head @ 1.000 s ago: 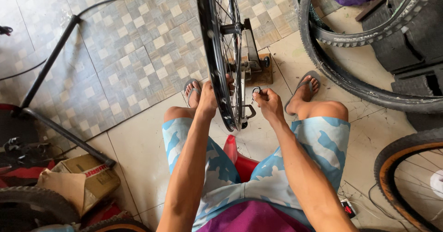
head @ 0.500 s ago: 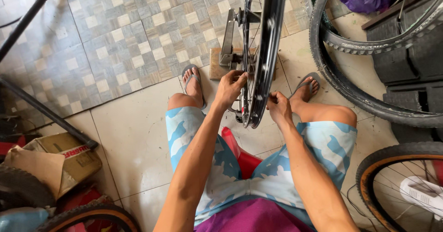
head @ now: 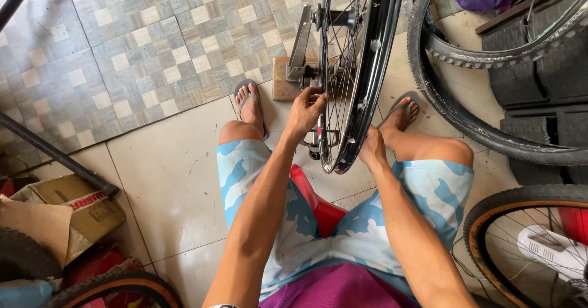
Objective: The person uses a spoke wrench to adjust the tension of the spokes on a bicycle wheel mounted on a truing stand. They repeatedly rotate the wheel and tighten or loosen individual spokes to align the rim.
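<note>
Wheel (head: 358,69) upright in stand (head: 300,54) between the knees, low for seated reach; left hand (head: 304,109) fingers bent into spokes (head: 335,93), right hand (head: 372,149) against rim, grip closure hidden.

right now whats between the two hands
In the head view the black wheel rim with its spokes stands upright between the left hand, which reaches into the spokes, and the right hand at the rim's other side.
</note>
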